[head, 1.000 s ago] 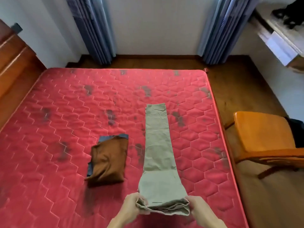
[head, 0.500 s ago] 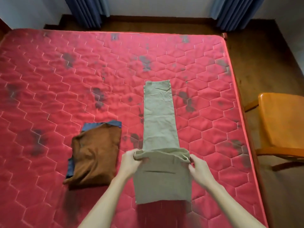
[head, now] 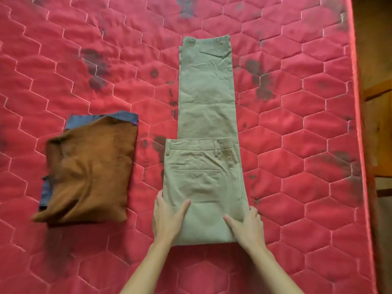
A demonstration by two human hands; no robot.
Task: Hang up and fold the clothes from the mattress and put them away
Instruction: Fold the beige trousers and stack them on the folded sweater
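Mattress (head: pixel 84 60): red, quilted in hexagons, with dark stains; it carries all the clothes.
Blue garment (head: pixel 118 117): far left, folded flat, showing only along the far and left edges of the piece on top.
Brown garment (head: pixel 89 175): folded and lying on the blue one, a little askew, well apart from the trousers.
Left hand (head: pixel 167 217): flat and wide, fingers straight along the left edge of the trousers' near end, thumb spread onto the cloth.
Khaki trousers (head: pixel 205 102): mid-mattress, the waist part doubled over the legs, waistband and back pocket facing up, legs stretching away.
Right hand (head: pixel 247 227): flat and wide, pressing the near right corner of the fold, thumb spread inward.
Wooden floor (head: pixel 373 49): beside the mattress's right edge.
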